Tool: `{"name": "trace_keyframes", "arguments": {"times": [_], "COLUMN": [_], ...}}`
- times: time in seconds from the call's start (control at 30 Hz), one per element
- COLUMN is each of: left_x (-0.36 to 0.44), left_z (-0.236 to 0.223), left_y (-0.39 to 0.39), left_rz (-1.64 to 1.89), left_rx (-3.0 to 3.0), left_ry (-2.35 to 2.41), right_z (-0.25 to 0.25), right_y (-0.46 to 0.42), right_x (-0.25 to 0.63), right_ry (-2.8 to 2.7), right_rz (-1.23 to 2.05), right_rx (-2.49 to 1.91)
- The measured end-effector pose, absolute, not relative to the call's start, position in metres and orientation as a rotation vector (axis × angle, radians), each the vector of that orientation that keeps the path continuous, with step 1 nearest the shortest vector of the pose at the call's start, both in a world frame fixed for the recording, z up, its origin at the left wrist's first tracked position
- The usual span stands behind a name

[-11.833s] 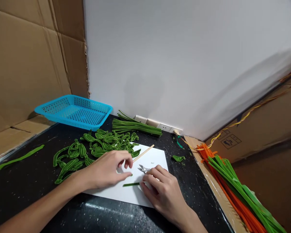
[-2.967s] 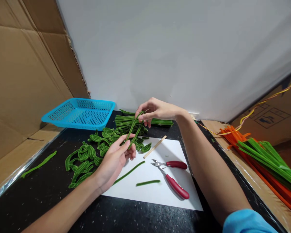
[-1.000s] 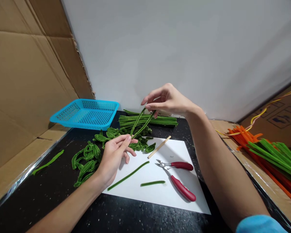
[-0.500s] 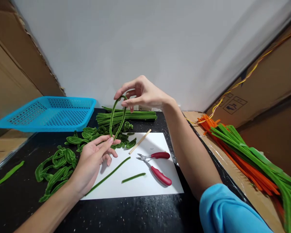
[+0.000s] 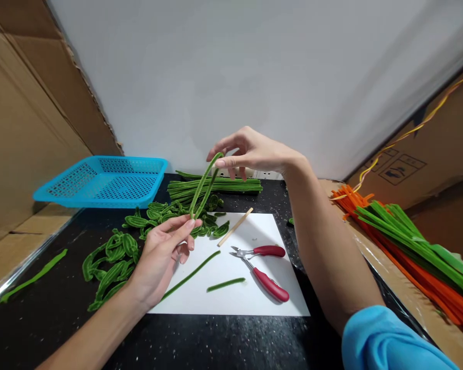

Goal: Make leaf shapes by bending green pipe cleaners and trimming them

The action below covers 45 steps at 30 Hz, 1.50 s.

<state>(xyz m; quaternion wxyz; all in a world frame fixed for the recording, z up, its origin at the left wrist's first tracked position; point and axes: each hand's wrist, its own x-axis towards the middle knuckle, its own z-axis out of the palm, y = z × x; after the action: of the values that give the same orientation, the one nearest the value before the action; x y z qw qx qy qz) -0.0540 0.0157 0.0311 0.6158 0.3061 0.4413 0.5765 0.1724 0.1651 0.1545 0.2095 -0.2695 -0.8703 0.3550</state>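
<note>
A green pipe cleaner (image 5: 201,186) is bent into a narrow loop and held up between my two hands. My left hand (image 5: 168,244) pinches its lower end between thumb and fingers. At the top, my right hand (image 5: 250,151) grips the bend between thumb and forefinger. Beneath them, on a white sheet of paper (image 5: 224,300), lie a longer green pipe cleaner piece (image 5: 193,274) and a short piece (image 5: 226,284). Red-handled nippers (image 5: 268,270) rest there with jaws apart, near a thin wooden stick (image 5: 235,226).
Looped green pipe-cleaner shapes (image 5: 113,267) are heaped on the black table (image 5: 216,341). Behind is a bundle of green pipe cleaners (image 5: 231,185); a blue basket (image 5: 100,198) stands left. Orange stems (image 5: 405,267) and brighter green stems (image 5: 401,231) lie right, beside cardboard.
The loop has become narrower and leans more to the right, with my right hand still at its top. The whole view has shifted, so the table items sit farther right.
</note>
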Motion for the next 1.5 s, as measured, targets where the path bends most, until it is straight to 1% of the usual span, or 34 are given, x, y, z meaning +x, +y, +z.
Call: {"name": "trace_keyframes", "arguments": {"times": [0.13, 0.3, 0.47, 0.73, 1.07, 1.23, 1.5], "left_x": [-0.056, -0.055, -0.054, -0.055, -0.053, -0.051, -0.050], "left_z": [0.029, 0.027, 0.025, 0.027, 0.034, 0.032, 0.038], "left_y": [0.016, 0.017, 0.018, 0.017, 0.016, 0.015, 0.010], "left_rz": [1.372, 1.381, 1.398, 1.385, 1.343, 1.295, 1.224], "left_rx": [0.717, 0.774, 0.766, 0.719, 0.615, 0.618, 0.702], "left_ry": [1.048, 1.078, 1.089, 1.080, 1.012, 0.975, 0.963], "right_z": [0.155, 0.158, 0.164, 0.163, 0.164, 0.166, 0.168], "right_y": [0.164, 0.161, 0.157, 0.162, 0.161, 0.157, 0.151], "right_x": [0.175, 0.175, 0.184, 0.193, 0.190, 0.187, 0.184], "right_ry": [-2.364, -2.397, -2.389, -2.345, -2.356, -2.328, -2.258], "right_rz": [1.092, 1.106, 1.251, 1.250, 1.206, 1.235, 1.275], "right_rx": [-0.853, -0.798, -0.682, -0.715, -0.653, -0.595, -0.628]}}
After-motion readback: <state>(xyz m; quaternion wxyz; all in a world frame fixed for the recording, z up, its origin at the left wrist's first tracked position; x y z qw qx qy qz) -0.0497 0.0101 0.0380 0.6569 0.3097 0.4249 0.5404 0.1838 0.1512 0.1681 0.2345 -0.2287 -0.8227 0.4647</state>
